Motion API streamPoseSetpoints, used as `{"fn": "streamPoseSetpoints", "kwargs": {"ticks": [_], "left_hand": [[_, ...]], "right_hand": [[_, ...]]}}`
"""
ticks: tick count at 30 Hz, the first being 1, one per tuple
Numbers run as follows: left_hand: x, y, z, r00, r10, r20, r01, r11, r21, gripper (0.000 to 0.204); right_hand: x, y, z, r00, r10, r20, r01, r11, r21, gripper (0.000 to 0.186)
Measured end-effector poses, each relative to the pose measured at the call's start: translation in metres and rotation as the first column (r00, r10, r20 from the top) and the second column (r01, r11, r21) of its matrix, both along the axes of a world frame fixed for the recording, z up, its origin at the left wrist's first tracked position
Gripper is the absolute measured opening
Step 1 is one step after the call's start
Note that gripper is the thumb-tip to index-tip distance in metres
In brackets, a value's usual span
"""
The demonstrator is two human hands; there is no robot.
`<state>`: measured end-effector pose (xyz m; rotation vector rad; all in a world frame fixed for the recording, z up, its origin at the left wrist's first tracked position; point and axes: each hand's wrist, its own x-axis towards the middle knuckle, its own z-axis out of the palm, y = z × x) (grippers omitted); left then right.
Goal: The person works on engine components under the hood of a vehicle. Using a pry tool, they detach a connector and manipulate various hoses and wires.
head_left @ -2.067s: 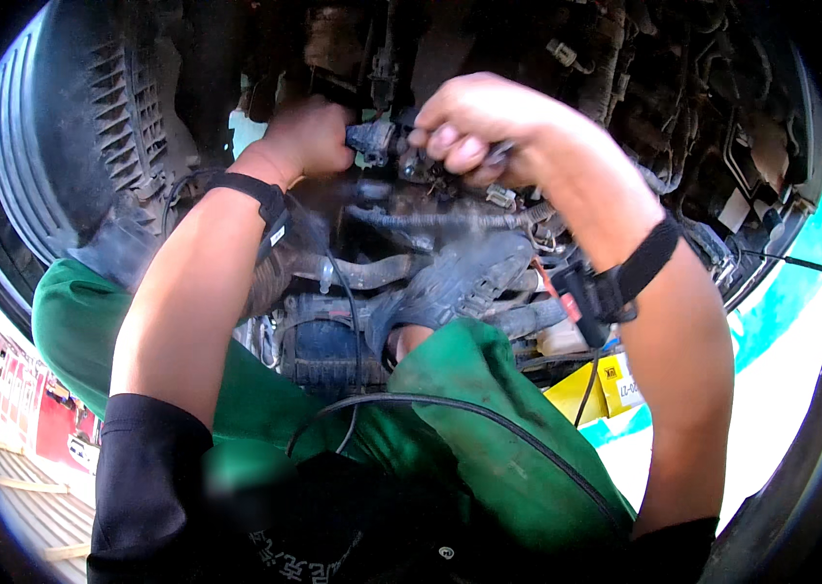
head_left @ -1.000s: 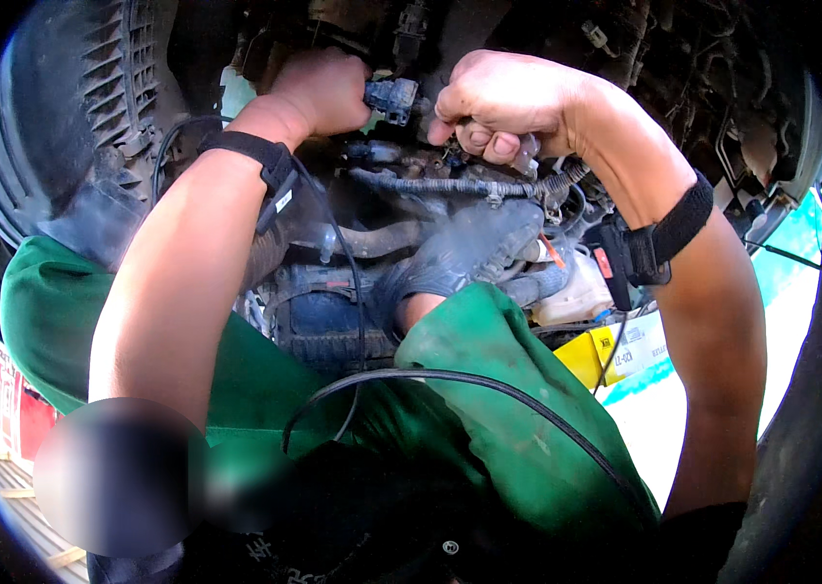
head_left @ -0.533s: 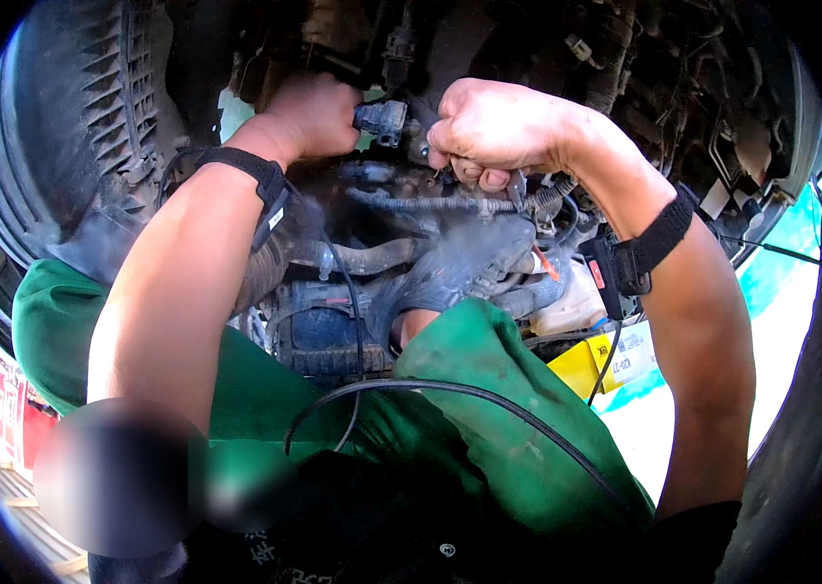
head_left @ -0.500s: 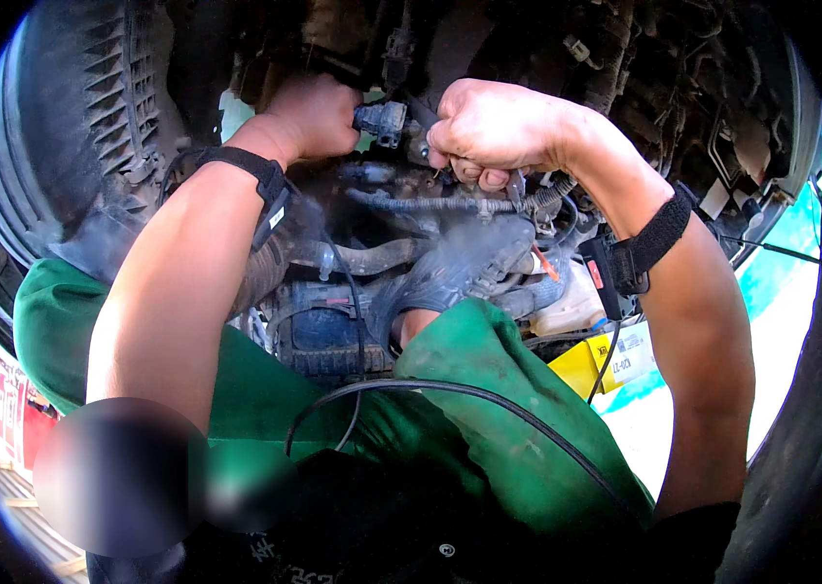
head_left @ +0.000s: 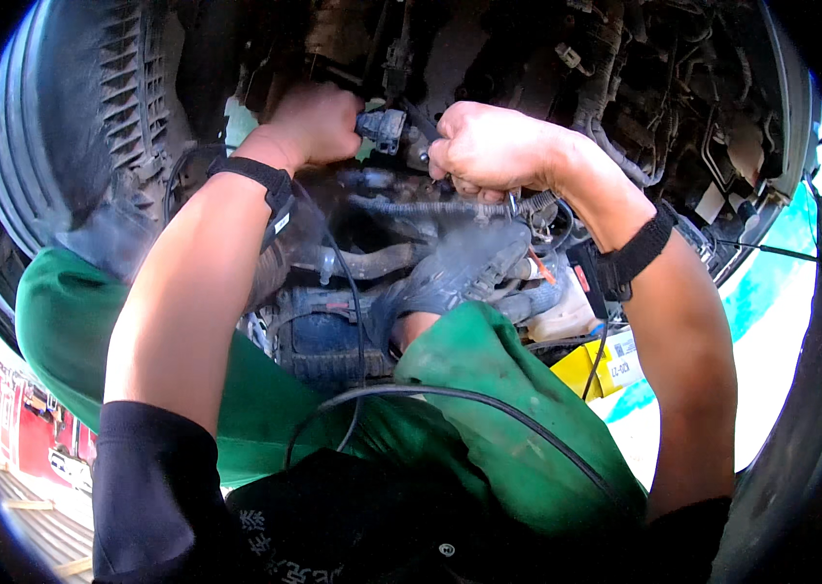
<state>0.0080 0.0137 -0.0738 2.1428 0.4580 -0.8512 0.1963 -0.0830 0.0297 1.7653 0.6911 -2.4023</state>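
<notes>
Engine bay (head_left: 469, 58), blue-grey connector (head_left: 385, 128) inside, beside left hand (head_left: 321, 122)

The connector (head_left: 382, 129) is blue-grey, the wrist straps (head_left: 640, 255) black. The trousers (head_left: 518, 399) are green with dull smudges, the box (head_left: 581, 370) at right yellow and white, the strip (head_left: 766, 273) farther right turquoise, the left panel (head_left: 17, 146) grey with parallel ridges.

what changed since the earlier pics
The right hand has moved lower in the picture relative to the blue-grey connector, and the metal piece under its curled fingers came down with it. No new hold or release shows. The left hand stays curled beside the connector.
</notes>
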Motion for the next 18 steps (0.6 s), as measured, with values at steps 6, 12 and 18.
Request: {"fn": "streamPoseSetpoints", "kwargs": {"ticks": [6,12,18], "left_hand": [[0.002,-0.011,0.027,0.977,0.207,-0.053,-0.201,0.973,0.11,0.026],[0.004,0.001,0.005,0.993,0.026,-0.119,-0.029,0.999,-0.021,0.025],[0.008,0.009,-0.002,0.994,-0.054,-0.096,0.04,0.989,-0.14,0.029]], "right_hand": [[0.004,-0.002,-0.001,0.998,0.067,-0.006,-0.066,0.997,0.025,0.03],[0.007,-0.005,-0.003,0.969,0.243,-0.043,-0.221,0.932,0.288,0.032],[0.009,-0.002,-0.001,0.963,0.267,-0.044,-0.239,0.915,0.325,0.037]]}}
